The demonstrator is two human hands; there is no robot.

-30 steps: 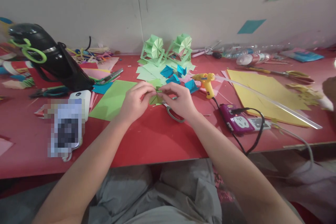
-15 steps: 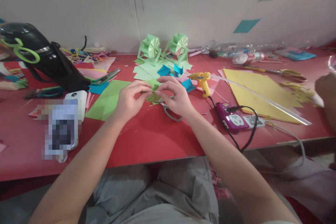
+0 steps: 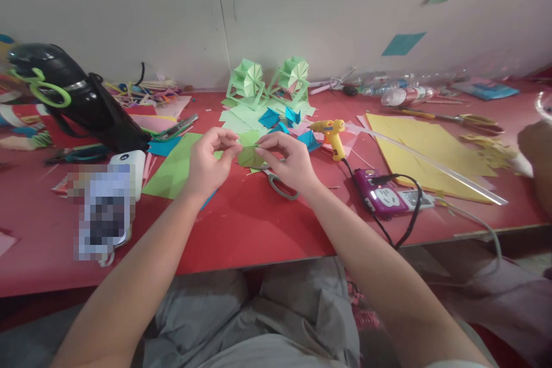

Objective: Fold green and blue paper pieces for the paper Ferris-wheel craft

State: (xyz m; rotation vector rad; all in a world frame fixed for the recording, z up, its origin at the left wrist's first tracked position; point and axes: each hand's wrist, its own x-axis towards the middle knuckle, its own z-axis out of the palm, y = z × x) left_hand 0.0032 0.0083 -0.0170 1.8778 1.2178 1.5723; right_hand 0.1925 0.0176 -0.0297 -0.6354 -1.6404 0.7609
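A small piece of green paper with crease lines is held up above the red table. My left hand pinches its left edge between thumb and fingers. On the other side, my right hand grips the right edge in a pinch. Just beneath the right hand lies a pair of scissors, mostly its grey handle showing. A larger green sheet rests to the left, partly behind my left hand. Folded blue paper pieces sit beyond the fingers.
A yellow glue gun stands right of my hands, its cord near a purple power strip. Yellow sheets lie under a clear ruler. Two green paper models stand at the wall. A black bottle leans left; another person's hand shows far right.
The small green paper is now spread flatter between my hands, which have moved slightly apart. A blue edge has come into sight beside my left wrist.
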